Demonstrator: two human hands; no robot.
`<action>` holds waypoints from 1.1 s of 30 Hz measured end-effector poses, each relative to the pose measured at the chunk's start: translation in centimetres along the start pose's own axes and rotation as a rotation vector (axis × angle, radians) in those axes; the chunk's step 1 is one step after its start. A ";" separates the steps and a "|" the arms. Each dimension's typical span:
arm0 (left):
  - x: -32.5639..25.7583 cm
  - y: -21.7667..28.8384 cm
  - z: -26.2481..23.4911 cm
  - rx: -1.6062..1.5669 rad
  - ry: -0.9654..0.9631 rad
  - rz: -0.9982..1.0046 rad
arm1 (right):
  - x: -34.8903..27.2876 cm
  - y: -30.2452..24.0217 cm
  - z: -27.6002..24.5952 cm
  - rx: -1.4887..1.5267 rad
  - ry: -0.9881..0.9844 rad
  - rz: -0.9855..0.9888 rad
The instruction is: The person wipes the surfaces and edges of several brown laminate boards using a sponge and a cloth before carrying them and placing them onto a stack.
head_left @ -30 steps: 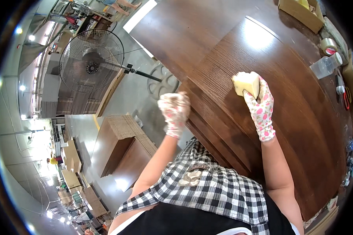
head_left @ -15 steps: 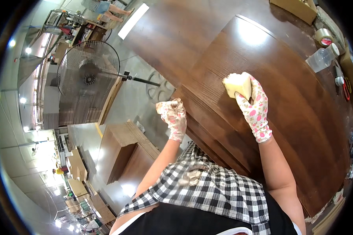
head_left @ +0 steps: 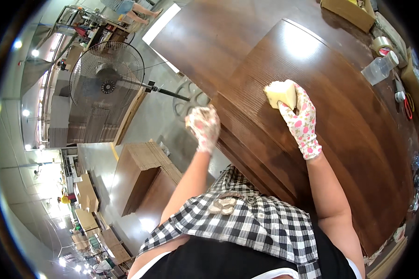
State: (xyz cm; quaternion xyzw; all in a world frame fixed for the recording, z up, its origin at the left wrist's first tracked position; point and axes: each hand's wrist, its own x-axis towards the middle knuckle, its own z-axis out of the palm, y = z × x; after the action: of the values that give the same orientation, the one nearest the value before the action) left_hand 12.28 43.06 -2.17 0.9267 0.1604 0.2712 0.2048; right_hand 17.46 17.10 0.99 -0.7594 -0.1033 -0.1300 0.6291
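My right hand (head_left: 301, 118), in a white glove with pink flowers, grips a pale yellow sponge block (head_left: 281, 94) between thumb and fingers. The sponge is over the dark brown wooden panel (head_left: 340, 116); whether it touches the wood I cannot tell. Beyond the panel's left edge, my left hand (head_left: 203, 125) is closed in a stained glove of the same pattern. Motion blurs it slightly, and what its fingers hold, if anything, I cannot make out. The panel lies on top of other brown panels, whose stepped edges (head_left: 251, 149) show near my apron.
To the left stands a large fan (head_left: 108, 79). Stacked brown panels (head_left: 142, 176) are on the floor below it. Along the right rim are a tape roll (head_left: 382, 45), a clear bottle (head_left: 378, 69), red-handled scissors (head_left: 408, 106) and a cardboard box (head_left: 349, 13). Far back, a person's legs (head_left: 137, 13) show.
My left hand has risen a little and turned, its fingers now more hidden. My right hand has shifted slightly up with the sponge still in it.
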 end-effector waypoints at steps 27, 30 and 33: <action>-1.7 0.6 1.7 -0.113 0.034 0.546 | 0.2 0.5 0.3 -0.039 0.014 0.027; 2.9 -1.3 0.6 -0.091 0.009 0.299 | 0.2 0.6 -0.3 0.114 0.006 0.117; 6.0 -6.4 -0.5 -0.239 -0.147 -0.012 | -0.1 2.0 0.9 0.117 0.024 0.055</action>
State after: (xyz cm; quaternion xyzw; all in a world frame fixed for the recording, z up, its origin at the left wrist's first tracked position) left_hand 15.60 51.18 -2.11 0.9121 0.1171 0.2187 0.3265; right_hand 18.05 17.65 -1.05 -0.7223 -0.0821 -0.1157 0.6769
